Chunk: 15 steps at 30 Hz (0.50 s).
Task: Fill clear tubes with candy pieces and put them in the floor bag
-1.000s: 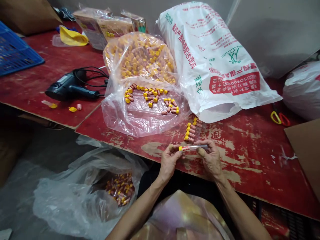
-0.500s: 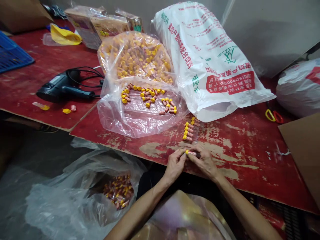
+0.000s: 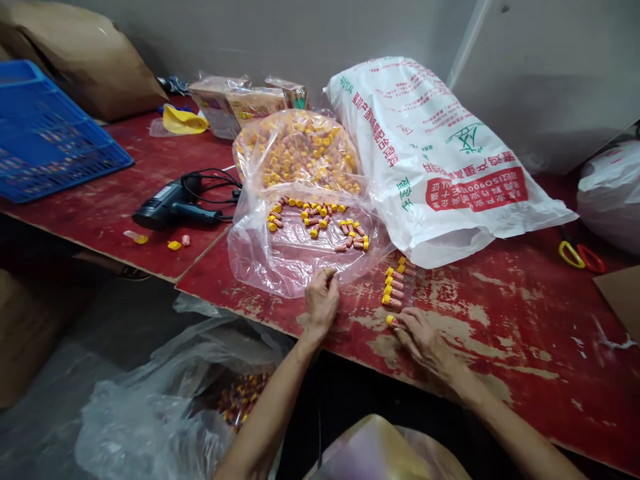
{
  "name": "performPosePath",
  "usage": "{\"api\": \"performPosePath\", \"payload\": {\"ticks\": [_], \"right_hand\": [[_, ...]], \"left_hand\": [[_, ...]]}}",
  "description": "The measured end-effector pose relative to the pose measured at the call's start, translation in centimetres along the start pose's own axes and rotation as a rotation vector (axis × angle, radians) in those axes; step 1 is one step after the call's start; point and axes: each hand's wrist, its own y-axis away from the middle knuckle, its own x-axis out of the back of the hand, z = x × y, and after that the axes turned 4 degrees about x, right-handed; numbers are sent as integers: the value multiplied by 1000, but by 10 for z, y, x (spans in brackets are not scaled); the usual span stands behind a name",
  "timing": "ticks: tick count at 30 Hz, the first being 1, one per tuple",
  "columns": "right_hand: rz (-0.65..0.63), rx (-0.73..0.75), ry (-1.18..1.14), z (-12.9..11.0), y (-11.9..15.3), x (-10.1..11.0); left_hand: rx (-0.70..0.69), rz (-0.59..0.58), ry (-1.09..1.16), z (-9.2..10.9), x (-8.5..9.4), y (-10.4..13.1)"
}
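Observation:
A small tube with a yellow cap and a speckled pink-brown body (image 3: 391,321) is pinched in the fingers of my right hand (image 3: 425,340), low over the table's front part. Just beyond it, several like tubes (image 3: 393,291) lie side by side in a row. My left hand (image 3: 321,303) is at the near edge of a clear plastic bag (image 3: 250,263), its fingers curled in; what they hold, if anything, is hidden. Loose capped tubes (image 3: 314,223) are scattered on the bag's flat front, and a large heap of them (image 3: 305,150) fills its back.
A printed white sack (image 3: 450,153) lies behind the row. To the left are a heat gun (image 3: 170,207) with its cord and a blue crate (image 3: 60,143). Scissors (image 3: 583,257) lie at right. Below the table edge, another plastic bag (image 3: 150,413) holds more tubes.
My left hand has left the tube and moved forward and left to the bag's edge. My right hand keeps the tube. The view has shifted, showing more of the blue crate.

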Motion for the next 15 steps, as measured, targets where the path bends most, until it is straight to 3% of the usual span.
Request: {"api": "performPosePath", "payload": {"ticks": [3, 7, 11, 15], "right_hand": [[137, -10, 279, 8, 6, -11], [214, -79, 449, 18, 10, -13], [280, -82, 358, 34, 14, -5], [289, -8, 353, 46, 18, -1]], "left_hand": [[-28, 28, -202, -10, -1, -39], [-118, -119, -404, -9, -24, -72], [-192, -208, -439, -4, -49, -83], [-183, -181, -489, -7, -51, -79]]}}
